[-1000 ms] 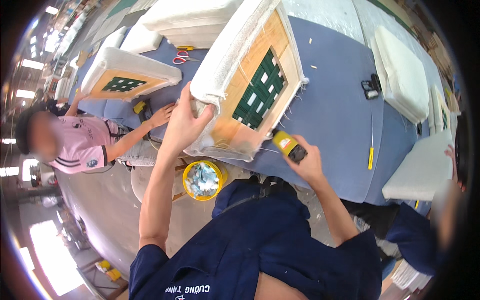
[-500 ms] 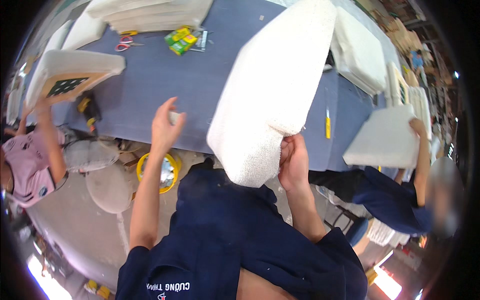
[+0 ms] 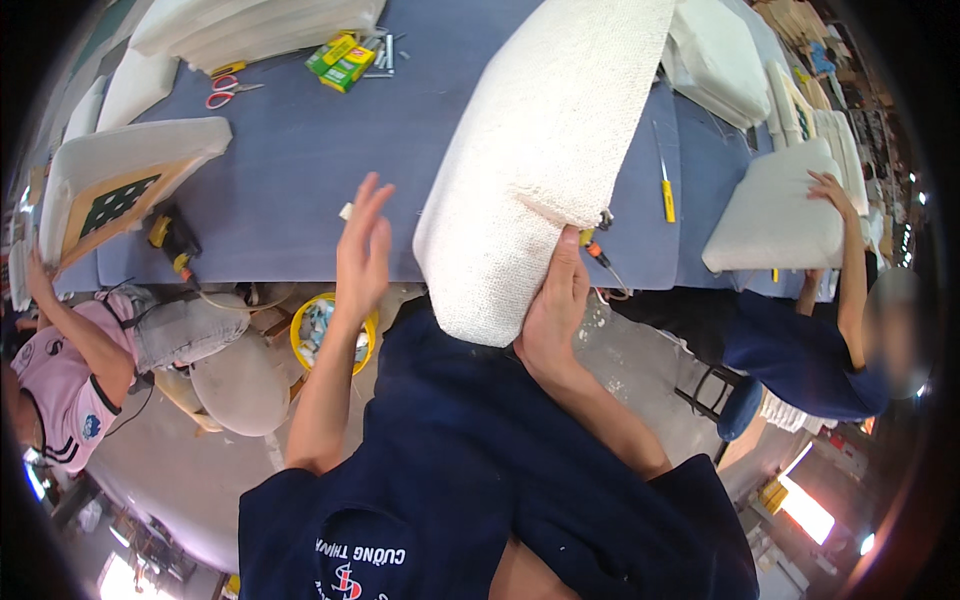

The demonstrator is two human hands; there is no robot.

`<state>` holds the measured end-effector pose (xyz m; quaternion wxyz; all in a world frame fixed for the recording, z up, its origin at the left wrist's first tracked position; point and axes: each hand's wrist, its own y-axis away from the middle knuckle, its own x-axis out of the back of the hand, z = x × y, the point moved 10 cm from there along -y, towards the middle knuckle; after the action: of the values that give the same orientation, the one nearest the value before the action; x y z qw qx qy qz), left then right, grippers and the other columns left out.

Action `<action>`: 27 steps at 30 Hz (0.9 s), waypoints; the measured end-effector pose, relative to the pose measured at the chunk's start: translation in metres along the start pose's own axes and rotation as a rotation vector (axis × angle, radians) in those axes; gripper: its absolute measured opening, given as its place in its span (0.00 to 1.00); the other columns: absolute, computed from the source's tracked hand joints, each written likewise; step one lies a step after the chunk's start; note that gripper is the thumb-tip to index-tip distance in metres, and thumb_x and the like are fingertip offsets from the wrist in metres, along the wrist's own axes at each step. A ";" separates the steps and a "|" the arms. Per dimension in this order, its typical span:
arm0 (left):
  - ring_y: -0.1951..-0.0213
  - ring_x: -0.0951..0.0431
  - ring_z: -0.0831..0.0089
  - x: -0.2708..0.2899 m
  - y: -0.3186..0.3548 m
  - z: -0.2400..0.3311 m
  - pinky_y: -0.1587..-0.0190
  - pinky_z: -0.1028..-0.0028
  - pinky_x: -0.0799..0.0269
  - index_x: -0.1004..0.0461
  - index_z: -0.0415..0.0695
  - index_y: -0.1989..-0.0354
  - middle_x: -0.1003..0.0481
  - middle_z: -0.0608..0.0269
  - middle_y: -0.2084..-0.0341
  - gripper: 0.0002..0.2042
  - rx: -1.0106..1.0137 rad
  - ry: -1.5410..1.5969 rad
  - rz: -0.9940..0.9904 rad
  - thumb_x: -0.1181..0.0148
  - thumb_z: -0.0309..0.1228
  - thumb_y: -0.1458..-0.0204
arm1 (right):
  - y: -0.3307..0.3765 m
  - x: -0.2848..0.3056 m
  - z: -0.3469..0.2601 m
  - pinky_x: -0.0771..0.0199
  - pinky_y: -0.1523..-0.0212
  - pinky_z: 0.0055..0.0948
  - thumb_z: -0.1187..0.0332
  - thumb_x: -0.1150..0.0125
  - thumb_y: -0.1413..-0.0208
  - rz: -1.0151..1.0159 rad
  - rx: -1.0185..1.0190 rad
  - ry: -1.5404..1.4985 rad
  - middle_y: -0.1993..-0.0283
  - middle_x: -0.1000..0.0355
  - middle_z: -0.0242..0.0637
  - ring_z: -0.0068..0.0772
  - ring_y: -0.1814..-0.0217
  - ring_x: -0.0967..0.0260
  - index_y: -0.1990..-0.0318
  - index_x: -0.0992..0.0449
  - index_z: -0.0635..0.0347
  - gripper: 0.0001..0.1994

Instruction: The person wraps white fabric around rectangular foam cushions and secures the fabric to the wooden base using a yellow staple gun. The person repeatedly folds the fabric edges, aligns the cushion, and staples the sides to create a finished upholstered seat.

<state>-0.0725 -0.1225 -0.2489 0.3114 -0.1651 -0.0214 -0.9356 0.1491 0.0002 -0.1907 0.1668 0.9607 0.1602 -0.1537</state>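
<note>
A white fabric-covered cushion panel (image 3: pixel 530 150) stands on edge in front of me, leaning over the blue-grey table. My right hand (image 3: pixel 556 305) grips its lower right edge, thumb pressed up beside a crease in the fabric; the other fingers are partly hidden. To the left of the panel my left hand (image 3: pixel 363 250) hovers near the table edge, fingers stretched out and holding nothing. A small white piece (image 3: pixel 346 211) shows right beside its fingers; whether it lies on the table or is in the air, I cannot tell.
On the table (image 3: pixel 290 150) are red-handled scissors (image 3: pixel 223 92), green-yellow boxes (image 3: pixel 342 62), a yellow-handled tool (image 3: pixel 668 200) and a yellow-black power tool (image 3: pixel 172 240). A yellow bucket (image 3: pixel 372 345) stands below. Co-workers at both sides handle a framed panel (image 3: pixel 130 170) and a white panel (image 3: pixel 775 215).
My left hand has opened away from the small white piece. My right hand has shifted from pinching the panel's edge fabric to a fuller grip. The panel has tipped slightly.
</note>
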 end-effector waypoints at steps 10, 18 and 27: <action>0.22 0.36 0.54 -0.021 0.046 0.197 0.22 0.42 0.45 0.32 0.35 0.27 0.34 0.47 0.24 0.33 -0.497 -0.883 -0.285 0.39 0.29 0.43 | 0.010 -0.070 0.004 0.24 0.41 0.27 0.54 0.61 0.16 -0.126 0.013 0.001 0.41 0.22 0.37 0.23 0.42 0.26 0.36 0.26 0.66 0.24; 0.19 0.42 0.55 -0.015 0.052 0.184 0.21 0.42 0.48 0.35 0.40 0.23 0.38 0.48 0.22 0.33 -0.480 -0.807 -0.338 0.45 0.31 0.39 | 0.018 -0.077 0.006 0.26 0.47 0.26 0.57 0.61 0.15 -0.111 0.106 0.062 0.49 0.22 0.33 0.20 0.48 0.28 0.45 0.24 0.68 0.22; 0.17 0.48 0.43 0.087 0.036 0.115 0.18 0.47 0.60 0.38 0.45 0.19 0.44 0.36 0.20 0.28 -0.072 -0.130 -0.109 0.59 0.40 0.25 | 0.021 -0.083 0.016 0.27 0.43 0.27 0.59 0.64 0.15 -0.165 0.175 0.109 0.46 0.22 0.37 0.23 0.46 0.27 0.42 0.26 0.72 0.23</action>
<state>-0.0822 -0.1853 -0.1150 0.2517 -0.2352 -0.0170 -0.9386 0.0776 -0.0454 -0.1706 0.0601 0.9621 0.2334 -0.1277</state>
